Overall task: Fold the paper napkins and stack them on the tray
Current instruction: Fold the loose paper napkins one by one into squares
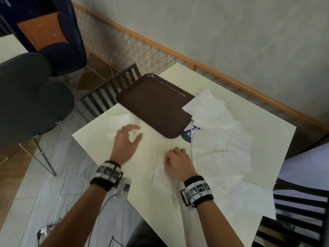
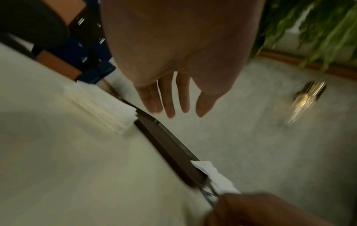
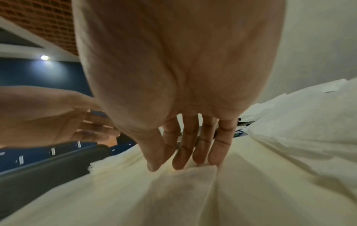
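Observation:
The brown tray (image 1: 156, 104) lies at the table's far left with nothing on it; its edge (image 2: 170, 146) shows in the left wrist view. Just in front of it sits a stack of folded white napkins (image 1: 119, 123) (image 2: 108, 110) (image 3: 108, 163). My left hand (image 1: 132, 134) (image 2: 173, 110) hovers over that stack, fingers spread and holding nothing. My right hand (image 1: 170, 155) (image 3: 189, 162) presses straight fingers on the far edge of a folded napkin (image 1: 163, 173) (image 3: 183, 183) lying flat near the table's middle.
Several loose unfolded napkins (image 1: 219, 139) (image 3: 299, 137) overlap across the table's right side, one corner on the tray. A purple sticker (image 1: 188, 135) peeks out beside the tray. A slatted chair (image 1: 106, 90) and a dark padded chair (image 1: 32, 104) stand to the left.

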Motion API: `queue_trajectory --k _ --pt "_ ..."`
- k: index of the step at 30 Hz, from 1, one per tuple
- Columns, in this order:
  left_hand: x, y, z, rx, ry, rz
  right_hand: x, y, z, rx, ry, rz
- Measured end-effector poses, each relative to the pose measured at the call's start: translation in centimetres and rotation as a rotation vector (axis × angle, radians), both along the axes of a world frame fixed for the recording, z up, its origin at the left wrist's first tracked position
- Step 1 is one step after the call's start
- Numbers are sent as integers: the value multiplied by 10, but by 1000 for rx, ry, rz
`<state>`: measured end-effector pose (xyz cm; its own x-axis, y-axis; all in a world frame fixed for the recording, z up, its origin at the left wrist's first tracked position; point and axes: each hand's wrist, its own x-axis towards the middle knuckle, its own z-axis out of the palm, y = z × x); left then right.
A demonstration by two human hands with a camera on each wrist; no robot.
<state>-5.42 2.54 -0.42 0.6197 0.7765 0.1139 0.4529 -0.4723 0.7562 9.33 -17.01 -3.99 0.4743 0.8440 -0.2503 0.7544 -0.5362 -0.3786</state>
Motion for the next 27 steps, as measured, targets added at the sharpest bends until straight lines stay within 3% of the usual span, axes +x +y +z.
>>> queue_trajectory --k 3,7,10,14,18,21,24,27 --pt "-9 -58 -13 -209 3 -124 -1 -5 7 21 -28 24" --pt "-15 -103 -52 -209 206 -188 -4 -12 11 -76 -47 47" --pt "-16 -111 -57 -260 202 -152 -4 -16 18 -88 125 91" --pt "-23 -107 -20 -482 33 -207 2 -30 55 241 444 100" --pt "-30 -110 28 -558 -95 -198 12 -39 98 552 457 -71" --pt "-29 -114 58 -573 -109 -172 9 -40 111 749 581 -253" --pt "-24 -119 73 -533 -239 -53 -3 -41 115 801 804 -358" --pt "-19 -123 82 -560 -371 34 -18 -45 114 800 862 -288"
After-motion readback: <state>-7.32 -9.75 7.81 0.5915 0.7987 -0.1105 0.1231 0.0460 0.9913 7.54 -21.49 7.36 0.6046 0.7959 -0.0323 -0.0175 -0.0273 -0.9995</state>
